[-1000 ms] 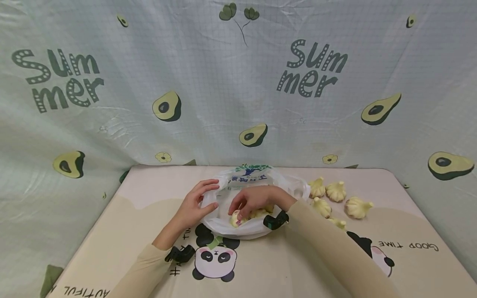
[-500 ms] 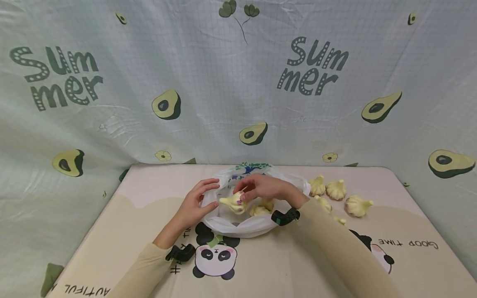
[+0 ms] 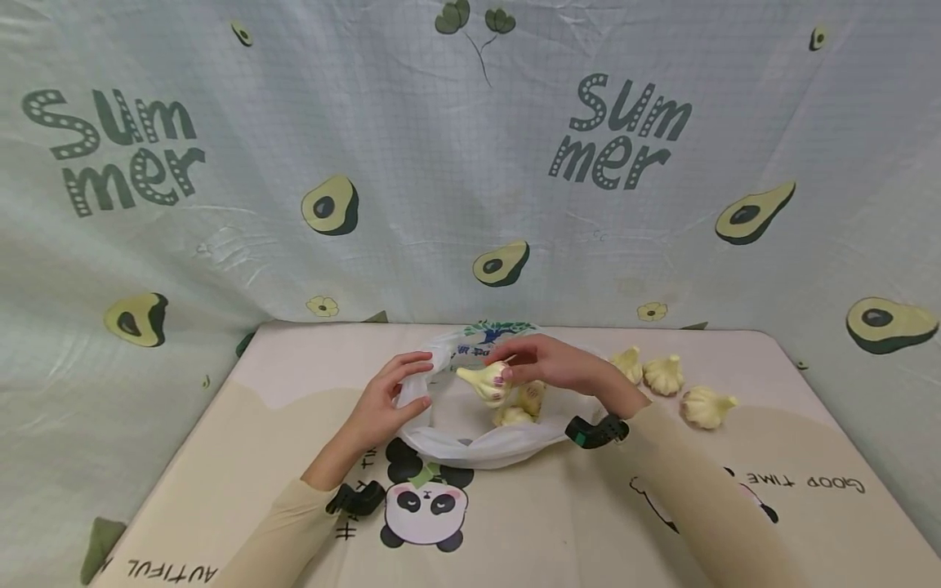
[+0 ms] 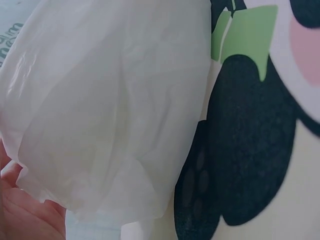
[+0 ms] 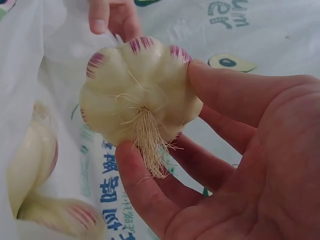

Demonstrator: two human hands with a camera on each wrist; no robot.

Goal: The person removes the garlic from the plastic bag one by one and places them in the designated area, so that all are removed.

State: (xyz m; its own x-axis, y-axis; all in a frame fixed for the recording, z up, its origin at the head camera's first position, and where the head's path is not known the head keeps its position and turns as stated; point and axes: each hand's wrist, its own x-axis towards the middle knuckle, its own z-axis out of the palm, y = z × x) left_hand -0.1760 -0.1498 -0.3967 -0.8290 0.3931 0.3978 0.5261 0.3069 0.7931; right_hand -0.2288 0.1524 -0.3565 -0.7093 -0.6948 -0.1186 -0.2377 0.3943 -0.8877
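Note:
My right hand (image 3: pixel 547 359) pinches a garlic bulb (image 3: pixel 488 384) between thumb and fingers, over the mouth of a white plastic bag (image 3: pixel 441 433). In the right wrist view the bulb (image 5: pixel 142 92) turns its root tuft to the camera, with purple streaks round its edge. Below it, more garlic bulbs (image 3: pixel 515 415) lie inside the bag. At the bag's left rim is my left hand (image 3: pixel 382 404), its thumb and fingers spread apart against the plastic. The left wrist view shows mostly bag wall (image 4: pixel 110 115), with part of that hand (image 4: pixel 30 217) at lower left.
To the right of the bag, several garlic bulbs (image 3: pixel 663 376) lie on the table, some partly hidden behind the right arm. A panda-print cloth (image 3: pixel 515 523) covers the table. Behind stands a pale curtain (image 3: pixel 412 163) printed with avocados.
My right hand has lifted the garlic bulb from the bottom of the bag and moved it up and to the right. The left hand has stayed at the bag's rim.

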